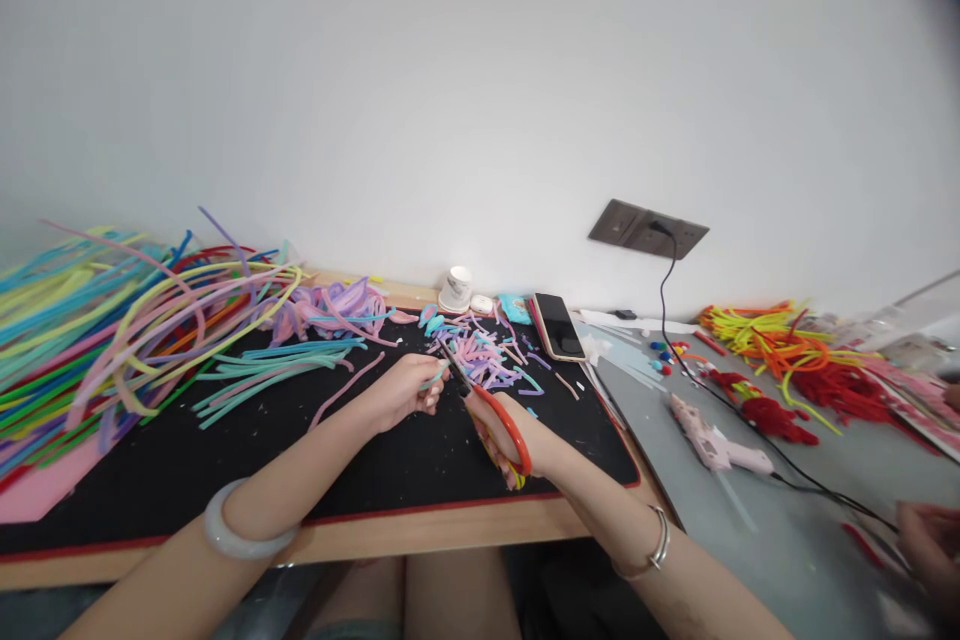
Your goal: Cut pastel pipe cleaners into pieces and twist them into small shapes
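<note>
Pinched closed, my left hand [409,392] holds a short teal pipe cleaner piece [433,380], mostly hidden by the fingers. My right hand [495,440] grips a pair of scissors [512,428] with orange and yellow handles; the blades point up and left, right beside my left fingertips. Behind both hands lies a heap of short pink, purple and teal pipe cleaner pieces [480,350] on the black mat [315,480]. A bundle of longer teal pipe cleaners [270,370] rests left of my left hand.
Long multicoloured pipe cleaners [135,320] cover the left side. A paper cup [455,288] and a phone [559,325] stand near the wall. On the grey right-hand table lie a corded glue gun [716,445] and red, orange and yellow pipe cleaners [787,350]. Another person's hand [930,545] shows at right.
</note>
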Motion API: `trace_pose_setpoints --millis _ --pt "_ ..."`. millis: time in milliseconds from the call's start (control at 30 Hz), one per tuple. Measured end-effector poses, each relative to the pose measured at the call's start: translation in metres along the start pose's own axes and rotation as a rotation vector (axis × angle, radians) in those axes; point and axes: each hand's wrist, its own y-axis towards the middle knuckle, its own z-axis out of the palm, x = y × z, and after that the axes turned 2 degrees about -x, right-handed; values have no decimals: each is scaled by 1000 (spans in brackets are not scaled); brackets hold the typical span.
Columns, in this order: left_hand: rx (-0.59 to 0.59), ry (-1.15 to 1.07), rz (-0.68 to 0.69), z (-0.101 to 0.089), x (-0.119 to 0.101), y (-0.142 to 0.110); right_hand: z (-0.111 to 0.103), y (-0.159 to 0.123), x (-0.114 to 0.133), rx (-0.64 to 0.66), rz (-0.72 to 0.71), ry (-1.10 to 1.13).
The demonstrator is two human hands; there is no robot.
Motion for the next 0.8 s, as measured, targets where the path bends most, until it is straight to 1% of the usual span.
trace_pose_setpoints --millis 133,367,533,667,800 --pt "-7 11 7 0 -1 -2 0 1 0 -9 67 8" --pt "21 -18 67 0 -1 -1 -4 4 -5 45 13 131" --pt "20 -36 137 0 1 0 -7 3 -4 81 30 228" --pt "13 -22 176 0 3 -1 -9 5 -4 119 39 201" --pt "9 -18 209 -1 5 0 -12 7 -3 98 16 125"
